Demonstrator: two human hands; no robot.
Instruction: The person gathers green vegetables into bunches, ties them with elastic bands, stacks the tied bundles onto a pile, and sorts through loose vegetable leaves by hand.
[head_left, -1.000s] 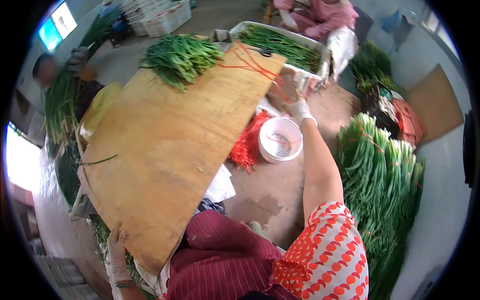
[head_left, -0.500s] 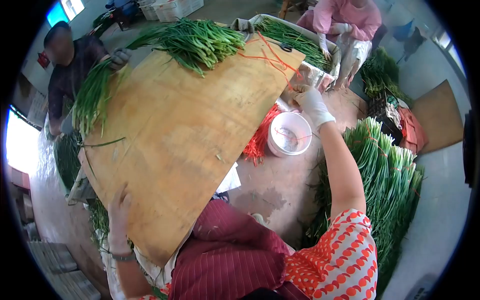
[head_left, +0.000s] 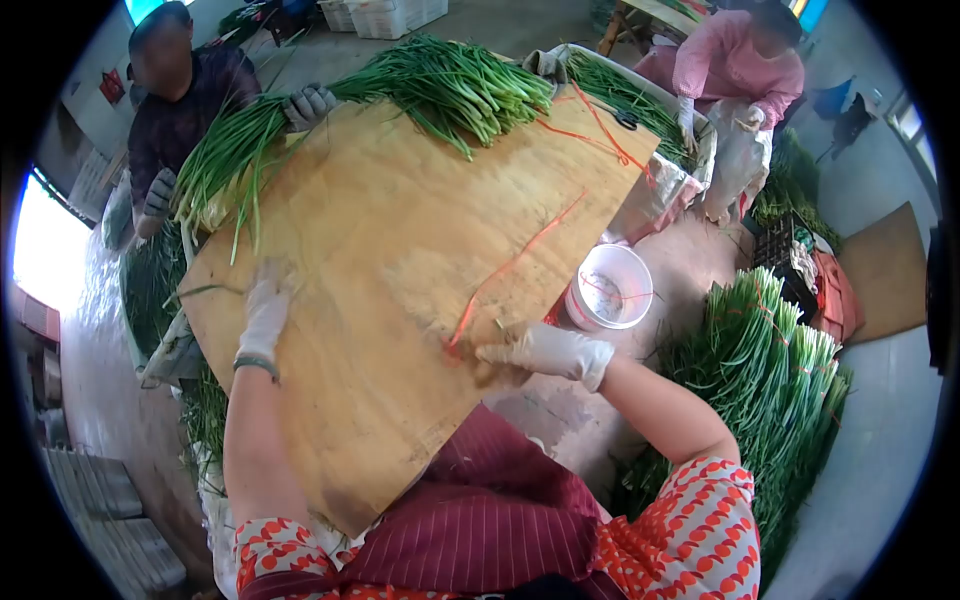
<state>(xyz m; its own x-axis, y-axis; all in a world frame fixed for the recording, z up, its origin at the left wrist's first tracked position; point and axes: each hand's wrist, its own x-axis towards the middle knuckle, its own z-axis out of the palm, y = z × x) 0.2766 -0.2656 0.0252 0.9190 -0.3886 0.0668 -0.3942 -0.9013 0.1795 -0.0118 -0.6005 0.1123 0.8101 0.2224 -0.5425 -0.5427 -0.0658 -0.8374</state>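
My left hand (head_left: 265,315), in a white glove, is over the left part of the wooden board (head_left: 370,270). Its fingers are stretched out, though their tips are blurred, and nothing shows in them. A loose green leaf (head_left: 210,289) lies just left of it. Near the board's right edge, my gloved right hand (head_left: 545,352) is closed at one end of a red plastic strip (head_left: 510,265), which trails away across the wood; the fingertips are smeared. A large bunch of green chives (head_left: 450,85) lies along the far edge, beyond both hands.
A white bucket (head_left: 612,285) stands right of the board. Tied chive bundles (head_left: 765,370) stand at the right. Scissors (head_left: 625,122) and red strips (head_left: 600,140) lie at the far corner. One co-worker (head_left: 185,100) handles chives at left; another (head_left: 735,70) sits beyond a chive-filled container.
My right hand has come back from near the bucket onto the board, bringing a red strip. My left hand has moved farther inward over the board. The camera view has shifted.
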